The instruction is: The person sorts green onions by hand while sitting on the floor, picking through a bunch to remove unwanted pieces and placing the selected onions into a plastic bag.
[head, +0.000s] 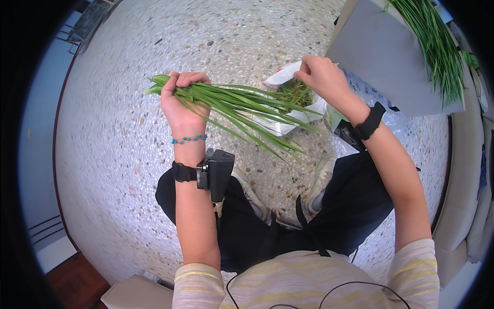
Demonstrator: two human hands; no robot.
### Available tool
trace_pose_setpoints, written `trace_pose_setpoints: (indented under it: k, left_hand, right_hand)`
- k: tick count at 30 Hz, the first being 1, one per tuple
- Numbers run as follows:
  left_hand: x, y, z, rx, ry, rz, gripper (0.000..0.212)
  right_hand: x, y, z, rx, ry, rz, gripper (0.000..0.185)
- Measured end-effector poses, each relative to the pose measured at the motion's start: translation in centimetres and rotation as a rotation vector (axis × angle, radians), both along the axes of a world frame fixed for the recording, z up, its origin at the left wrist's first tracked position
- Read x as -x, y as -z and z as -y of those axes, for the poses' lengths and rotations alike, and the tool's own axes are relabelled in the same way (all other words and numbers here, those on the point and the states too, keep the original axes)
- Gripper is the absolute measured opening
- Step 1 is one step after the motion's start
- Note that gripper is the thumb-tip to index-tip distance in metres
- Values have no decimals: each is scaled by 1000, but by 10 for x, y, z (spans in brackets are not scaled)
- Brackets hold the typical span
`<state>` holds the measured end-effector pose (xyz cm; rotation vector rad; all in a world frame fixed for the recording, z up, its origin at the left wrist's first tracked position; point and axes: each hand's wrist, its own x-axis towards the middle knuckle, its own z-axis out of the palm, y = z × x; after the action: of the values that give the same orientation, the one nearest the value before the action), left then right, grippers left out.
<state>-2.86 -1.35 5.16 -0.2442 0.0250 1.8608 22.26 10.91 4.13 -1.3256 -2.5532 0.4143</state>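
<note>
My left hand [185, 92] is closed round the pale stem ends of a bunch of long green leaves, likely garlic chives [239, 98], whose tips spread to the right. My right hand [322, 75] is above the right side of a white plastic bag [283, 127], its thumb and forefinger together; whether something thin is between them cannot be told. Inside the open bag lie green and brownish leaf scraps [295, 94]. The leaf tips of the bunch cross over the bag.
A grey box-like surface [378, 58] at the upper right bears a larger pile of long green leaves [436, 50]. Clear plastic [393, 119] lies on the speckled terrazzo floor [115, 116] near it. A beige sofa [459, 154] runs along the right. My shoes [322, 181] are below the bag.
</note>
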Motion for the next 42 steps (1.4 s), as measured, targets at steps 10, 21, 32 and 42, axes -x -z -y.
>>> trace_pose_setpoints:
  k: [10, 21, 32, 42]
  left_hand:
    - [2, 2, 1, 39, -47, -95, 17]
    - [-5, 3, -2, 57, -36, -133, 13]
    - [-4, 5, -3, -34, 15, -98, 12]
    - [-6, 3, -4, -29, 1, -92, 12]
  right_hand:
    - [-7, -74, 33, 353, -233, -541, 21]
    - [5, -77, 58, 424, -256, -364, 22]
    - [4, -59, 58, 442, -205, -524, 12]
    - [5, -72, 57, 1159, -101, -823, 23]
